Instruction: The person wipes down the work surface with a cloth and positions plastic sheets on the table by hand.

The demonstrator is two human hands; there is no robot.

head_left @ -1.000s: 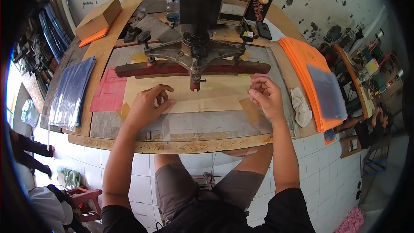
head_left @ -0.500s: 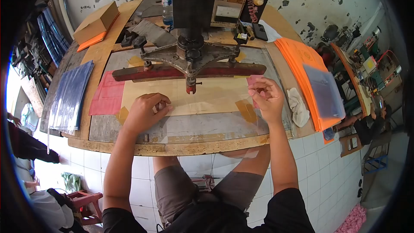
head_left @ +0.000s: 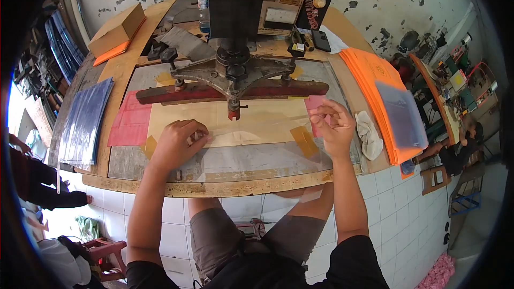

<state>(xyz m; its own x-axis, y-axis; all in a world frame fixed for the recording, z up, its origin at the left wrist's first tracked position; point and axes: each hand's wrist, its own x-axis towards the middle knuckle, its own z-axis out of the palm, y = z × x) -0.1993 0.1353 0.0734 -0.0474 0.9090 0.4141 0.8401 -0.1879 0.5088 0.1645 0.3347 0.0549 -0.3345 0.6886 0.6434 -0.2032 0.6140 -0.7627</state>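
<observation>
A clear plastic sheet (head_left: pixel 262 159) stretches between my two hands, low over the front of the worktop. My left hand (head_left: pixel 179 142) pinches its left corner, fingers curled together. At the other end, my right hand (head_left: pixel 334 124) grips the sheet between thumb and fingers, close to a pink patch on the bed. Beneath and behind the sheet lies a tan board (head_left: pixel 230 118), held with brown tape (head_left: pixel 304 141), with a pink sheet (head_left: pixel 129 120) at its left. Above the board hangs the press head (head_left: pixel 234 72) with its long red-edged bar (head_left: pixel 182 92).
Blue-tinted plastic covers (head_left: pixel 85 120) lie on the left. Orange folders (head_left: pixel 369 96) with clear covers (head_left: pixel 399 115) on them are on the right, beside a white cloth (head_left: pixel 369 135). A cardboard box (head_left: pixel 116 29) and a phone (head_left: pixel 320 40) sit farther back. Another person (head_left: pixel 466 144) is at the right.
My hands keep their hold on the clear sheet and have barely moved. The view has shifted slightly. At the far left, another person's leg has moved to the right.
</observation>
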